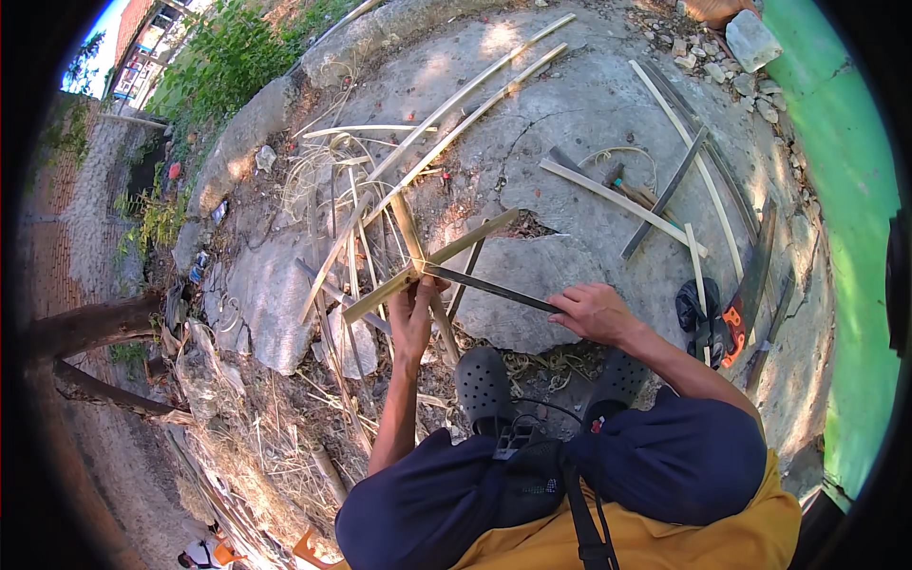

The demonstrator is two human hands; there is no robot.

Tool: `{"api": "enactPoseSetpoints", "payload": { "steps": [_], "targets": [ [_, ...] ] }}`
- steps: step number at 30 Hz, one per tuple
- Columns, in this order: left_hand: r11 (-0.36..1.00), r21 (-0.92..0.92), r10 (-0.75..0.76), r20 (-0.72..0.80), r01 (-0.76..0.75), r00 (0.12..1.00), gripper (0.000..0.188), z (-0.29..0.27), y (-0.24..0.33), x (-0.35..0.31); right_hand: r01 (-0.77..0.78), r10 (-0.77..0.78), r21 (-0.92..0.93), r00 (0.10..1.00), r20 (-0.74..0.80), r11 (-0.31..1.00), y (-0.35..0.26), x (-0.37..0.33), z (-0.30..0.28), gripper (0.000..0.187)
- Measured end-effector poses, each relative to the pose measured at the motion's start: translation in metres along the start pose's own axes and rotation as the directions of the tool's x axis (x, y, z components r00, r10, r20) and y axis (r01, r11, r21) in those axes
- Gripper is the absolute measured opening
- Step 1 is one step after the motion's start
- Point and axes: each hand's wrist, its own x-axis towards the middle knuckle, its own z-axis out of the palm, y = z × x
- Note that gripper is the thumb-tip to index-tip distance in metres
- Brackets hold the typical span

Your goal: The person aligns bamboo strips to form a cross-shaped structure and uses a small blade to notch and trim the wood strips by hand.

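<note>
A crossed frame of flat, pale-tan wooden or bamboo slats [394, 289] was held off the ground, ahead and slightly left of the person's grey, perforated rubber clogs [483, 378]. A thin, pale binding [418, 267] showed at its crossing. The left hand [410, 321] was closed around the frame just below that binding. The right hand [597, 312], well apart from the left and ahead of the clogs, pinched the near end of a long, narrow, dark flat strip [494, 289] whose far end met the crossing; whether that end was tied in or only rested there could not be told.

The step in hand seemed to be fixing or setting the strip at the joint. The next move appeared to call for a firm left grip, so the slats would not twist, while the right hand governed the strip's angle and tension.

Long, pale, straight strips [475, 89] lay beyond the clogs, and an orange-handled, dark-bladed handsaw [734, 330] lay to their right.
</note>
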Motion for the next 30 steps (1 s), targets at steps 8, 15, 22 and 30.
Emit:
{"api": "enactPoseSetpoints", "payload": {
  "steps": [8, 15, 22, 30],
  "targets": [
    [0.964, -0.238, 0.126, 0.017, -0.118, 0.992, 0.032, 0.006, 0.054, -0.009, -0.007, 0.008, 0.025, 0.998, -0.055, 1.000, -0.008, 0.005, -0.017, 0.029],
    [0.935, -0.325, 0.147, 0.004, -0.138, 0.989, 0.037, 0.008, 0.090, -0.015, 0.036, -0.032, 0.038, 0.993, -0.112, 0.999, -0.012, 0.010, -0.043, 0.031],
    [0.903, -0.412, 0.139, 0.016, -0.120, 0.990, 0.041, 0.007, 0.099, -0.018, 0.074, -0.070, 0.034, 0.990, -0.121, 0.997, -0.008, 0.012, -0.049, 0.033],
    [0.927, -0.320, 0.170, -0.111, -0.198, 0.979, 0.028, -0.005, 0.096, -0.011, 0.065, -0.042, 0.115, 0.981, -0.189, 0.991, 0.005, 0.007, -0.073, 0.032]
  ]
}}
